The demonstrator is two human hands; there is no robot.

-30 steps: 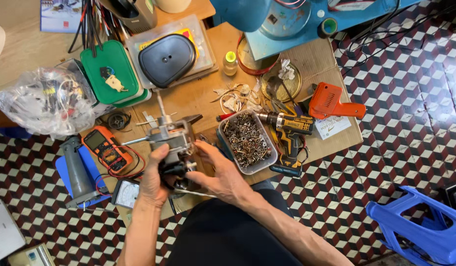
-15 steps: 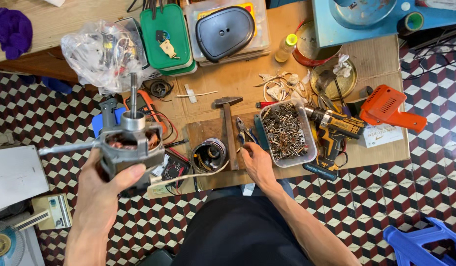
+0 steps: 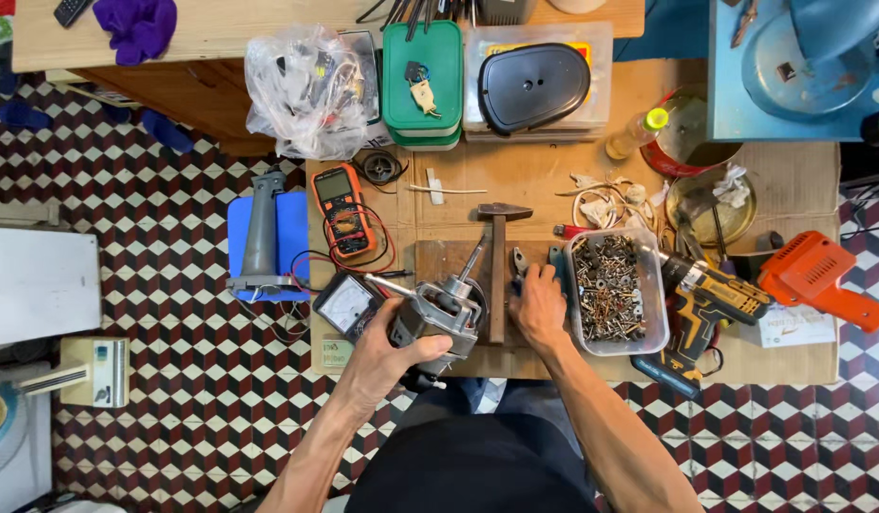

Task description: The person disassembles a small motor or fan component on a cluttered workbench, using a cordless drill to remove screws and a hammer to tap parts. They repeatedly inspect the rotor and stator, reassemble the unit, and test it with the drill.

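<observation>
The left hand (image 3: 382, 359) has its grip closed around a grey electric motor (image 3: 439, 318) at the near edge of the table (image 3: 534, 180). The right hand (image 3: 539, 309) lies flat on a wooden block (image 3: 439, 258), holding nothing, between a hammer (image 3: 497, 266) and a clear tub of screws (image 3: 615, 290). Farther back sit a green box (image 3: 422, 81) and a black oval cover (image 3: 534, 85).

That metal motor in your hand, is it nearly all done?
Partly. The grey metal motor with its shaft is out of any casing, held by the left hand over the wooden board. The right hand reaches for the pliers. The hammer lies unused; the motor is not yet in any casing.
</observation>
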